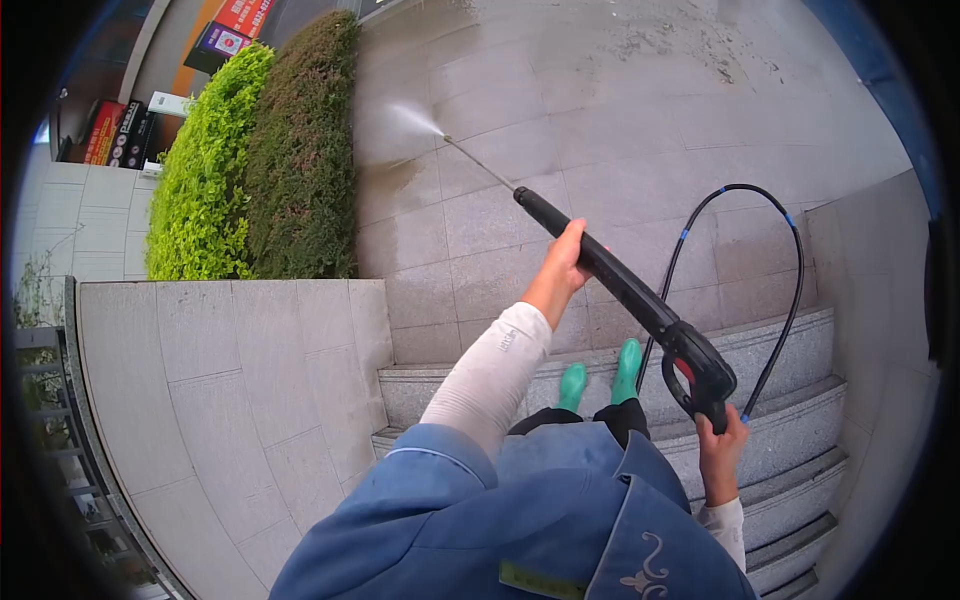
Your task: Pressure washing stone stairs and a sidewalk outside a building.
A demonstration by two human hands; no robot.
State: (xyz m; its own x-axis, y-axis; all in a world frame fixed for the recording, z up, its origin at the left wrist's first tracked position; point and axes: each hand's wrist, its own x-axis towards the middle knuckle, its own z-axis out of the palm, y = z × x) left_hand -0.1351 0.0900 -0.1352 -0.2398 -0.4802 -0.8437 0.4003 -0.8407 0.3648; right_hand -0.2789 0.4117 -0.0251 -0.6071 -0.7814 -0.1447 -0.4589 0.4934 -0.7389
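Note:
A black pressure-washer gun (637, 289) with a long thin metal lance (480, 163) slants across the view before me. My left hand (568, 259) grips its dark barrel sleeve from the left side. Lower right, my right hand (722, 450) is closed around the bottom of the handle, below the red trigger (684, 370). A white fan of water spray (415, 120) leaves the nozzle and meets the paved floor (510, 247) near the hedge. From the handle end, a black hose (799, 262) with blue bands loops forward and back down beside my boots.
Green rubber boots (573, 386) stand on the top of stone steps (780, 427). A low tiled wall (240, 390) runs along the left, with a clipped hedge (304, 150) beyond it. Dirt patches (720, 64) mark the far wet paving. A wall (885, 300) borders the right.

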